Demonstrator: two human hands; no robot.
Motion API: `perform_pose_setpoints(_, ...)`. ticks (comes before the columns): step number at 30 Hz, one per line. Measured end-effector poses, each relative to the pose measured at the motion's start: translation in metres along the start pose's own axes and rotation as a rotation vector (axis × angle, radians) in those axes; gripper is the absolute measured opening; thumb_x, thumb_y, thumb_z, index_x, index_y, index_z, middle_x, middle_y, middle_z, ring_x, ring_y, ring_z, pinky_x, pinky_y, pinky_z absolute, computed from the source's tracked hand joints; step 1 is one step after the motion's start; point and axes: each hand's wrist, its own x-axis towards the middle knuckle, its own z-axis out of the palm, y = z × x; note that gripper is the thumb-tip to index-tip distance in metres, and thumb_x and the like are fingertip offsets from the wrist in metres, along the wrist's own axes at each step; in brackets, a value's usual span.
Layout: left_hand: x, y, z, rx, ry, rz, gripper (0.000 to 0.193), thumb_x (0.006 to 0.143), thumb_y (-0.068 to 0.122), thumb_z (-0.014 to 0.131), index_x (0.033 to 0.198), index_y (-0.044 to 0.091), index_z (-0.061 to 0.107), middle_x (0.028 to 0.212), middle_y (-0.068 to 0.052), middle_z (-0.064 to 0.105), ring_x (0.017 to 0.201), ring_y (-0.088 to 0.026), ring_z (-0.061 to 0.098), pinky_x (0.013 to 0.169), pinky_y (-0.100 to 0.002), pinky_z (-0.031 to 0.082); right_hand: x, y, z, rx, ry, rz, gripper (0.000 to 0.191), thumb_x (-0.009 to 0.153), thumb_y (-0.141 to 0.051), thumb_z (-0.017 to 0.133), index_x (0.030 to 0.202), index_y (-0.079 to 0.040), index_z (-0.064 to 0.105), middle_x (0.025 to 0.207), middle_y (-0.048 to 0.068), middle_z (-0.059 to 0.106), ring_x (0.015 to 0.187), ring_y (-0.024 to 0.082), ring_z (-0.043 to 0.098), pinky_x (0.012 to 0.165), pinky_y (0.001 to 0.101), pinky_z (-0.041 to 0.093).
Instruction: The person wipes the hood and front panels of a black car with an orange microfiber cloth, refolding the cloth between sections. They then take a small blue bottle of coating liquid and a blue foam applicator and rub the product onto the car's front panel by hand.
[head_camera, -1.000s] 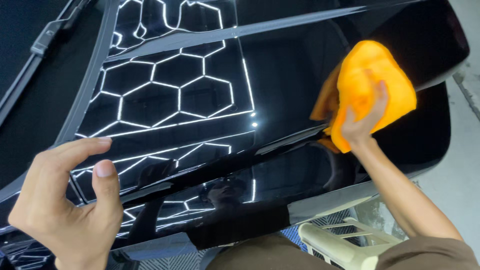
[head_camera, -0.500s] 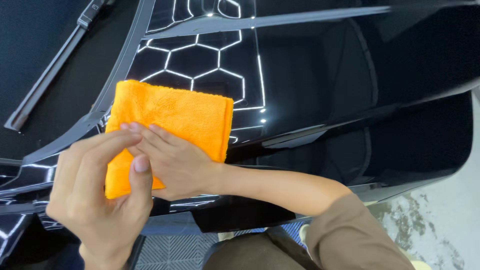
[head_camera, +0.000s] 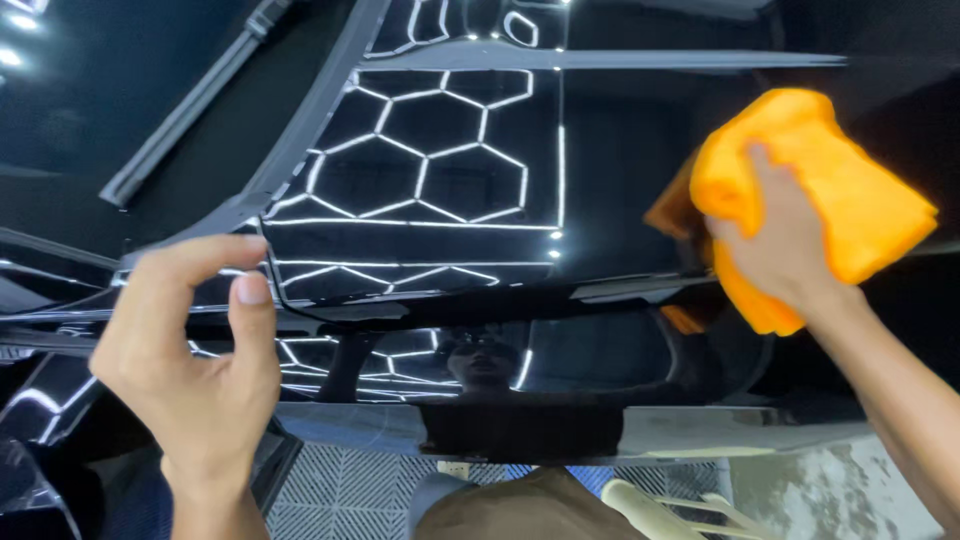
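My right hand (head_camera: 775, 245) grips a bunched orange microfibre cloth (head_camera: 830, 195) and presses it on the glossy black car body panel (head_camera: 600, 170) at the right. The panel mirrors a hexagon pattern of white ceiling lights and the cloth's orange colour. My left hand (head_camera: 200, 360) hovers at the lower left, above the panel's near edge. Its fingers are apart and curled, the thumb is raised, and it holds nothing.
A wiper arm (head_camera: 190, 110) lies across the dark windscreen at the upper left. A grey grid floor mat (head_camera: 360, 495) shows below the car's edge, with a pale plastic stool frame (head_camera: 650, 505) beside my knees. Speckled concrete floor (head_camera: 840, 490) lies at the lower right.
Half a second ago both hands held the flat cloth at the lower left. The right hand has since carried it, bunched, across to the right. The left hand let go and stays at the left.
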Motion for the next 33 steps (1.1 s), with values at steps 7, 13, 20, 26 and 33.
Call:
perform_pose_setpoints(7,-0.021,-0.013,-0.026,-0.023,0.065,-0.113,0.008,0.104,0.008,0.069,0.109,0.002,0.07,0.103,-0.009,0.071,0.093,-0.02,0.071,0.084,-0.027,0.052,0.007,-0.205,0.064,0.238,-0.359,-0.741,0.09,0.075,-0.032,0.071,0.15,0.005,0.037,0.16,0.024,0.037,0.152,0.036,0.032,0.125,0.0493,0.02)
perform_pose_setpoints(13,-0.029,-0.038,-0.033,0.004,0.058,-0.186,0.012,0.102,0.008,0.07,0.114,0.004,0.07,0.101,-0.008,0.072,0.091,-0.019,0.071,0.082,-0.027,0.054,0.023,-0.3,0.09,0.258,-0.445,-1.067,0.095,0.078,-0.038,0.067,0.155,0.004,0.03,0.165,0.022,0.028,0.155,0.032,0.024,0.126,0.0492,0.017)
perform_pose_setpoints(20,-0.027,-0.051,-0.037,0.028,0.033,-0.153,0.014,0.101,0.01,0.072,0.114,0.005,0.07,0.108,-0.008,0.072,0.094,-0.021,0.07,0.085,-0.029,0.053,0.105,-0.317,0.151,0.287,-0.326,-0.877,0.085,0.09,-0.033,0.067,0.161,-0.003,0.03,0.166,0.017,0.032,0.155,0.029,0.028,0.128,0.0445,0.017)
perform_pose_setpoints(26,-0.024,-0.036,-0.031,0.044,0.025,-0.168,0.011,0.102,0.009,0.072,0.112,0.004,0.07,0.105,-0.008,0.072,0.097,-0.022,0.071,0.087,-0.029,0.053,0.183,-0.192,0.153,0.149,-0.091,-0.52,0.052,0.103,-0.029,0.065,0.149,-0.01,0.051,0.137,0.014,0.062,0.127,0.032,0.059,0.112,0.0439,0.044)
perform_pose_setpoints(33,-0.017,-0.019,-0.007,-0.001,0.002,-0.152,0.013,0.1,0.006,0.072,0.112,0.002,0.07,0.105,-0.01,0.072,0.095,-0.023,0.071,0.084,-0.03,0.053,0.115,0.137,0.022,-0.057,-0.068,0.092,0.057,0.101,-0.031,0.067,0.149,-0.005,0.049,0.138,0.02,0.058,0.13,0.037,0.054,0.112,0.0472,0.041)
